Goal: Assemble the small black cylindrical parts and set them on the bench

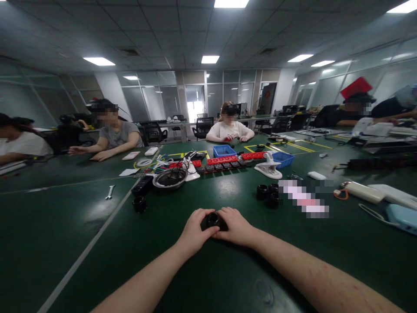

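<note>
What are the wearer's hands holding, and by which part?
A black part with a round top, held by its sides between the left hand and right hand.

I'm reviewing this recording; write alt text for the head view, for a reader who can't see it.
The left hand and right hand grip a black part with a round opening at a green table. Beyond lie a metal dish, red strips and two blue bins; black cylinders stand to the right, and a person sits opposite.

Glossy, plastic-looking part, smooth tabletop
</note>
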Available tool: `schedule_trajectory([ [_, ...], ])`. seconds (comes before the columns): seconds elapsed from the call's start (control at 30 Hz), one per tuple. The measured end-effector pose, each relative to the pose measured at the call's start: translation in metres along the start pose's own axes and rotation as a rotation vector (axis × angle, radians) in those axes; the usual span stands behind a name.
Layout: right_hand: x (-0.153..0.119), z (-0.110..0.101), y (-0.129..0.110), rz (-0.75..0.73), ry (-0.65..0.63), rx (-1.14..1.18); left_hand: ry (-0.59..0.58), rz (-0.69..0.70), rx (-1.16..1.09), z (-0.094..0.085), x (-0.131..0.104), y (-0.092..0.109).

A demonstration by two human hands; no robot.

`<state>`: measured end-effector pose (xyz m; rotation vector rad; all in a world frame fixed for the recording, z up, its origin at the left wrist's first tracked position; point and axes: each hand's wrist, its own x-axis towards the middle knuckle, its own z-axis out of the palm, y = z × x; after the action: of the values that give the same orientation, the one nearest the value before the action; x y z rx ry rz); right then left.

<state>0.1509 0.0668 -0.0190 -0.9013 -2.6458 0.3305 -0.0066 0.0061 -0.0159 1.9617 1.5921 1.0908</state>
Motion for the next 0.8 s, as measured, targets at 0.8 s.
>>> schedule_trajectory([
  [0.8,0.002,-0.019,0.015,-0.157,-0.217,0.272,-0.080,0.067,-0.034,-0.002,-0.003,0.003],
])
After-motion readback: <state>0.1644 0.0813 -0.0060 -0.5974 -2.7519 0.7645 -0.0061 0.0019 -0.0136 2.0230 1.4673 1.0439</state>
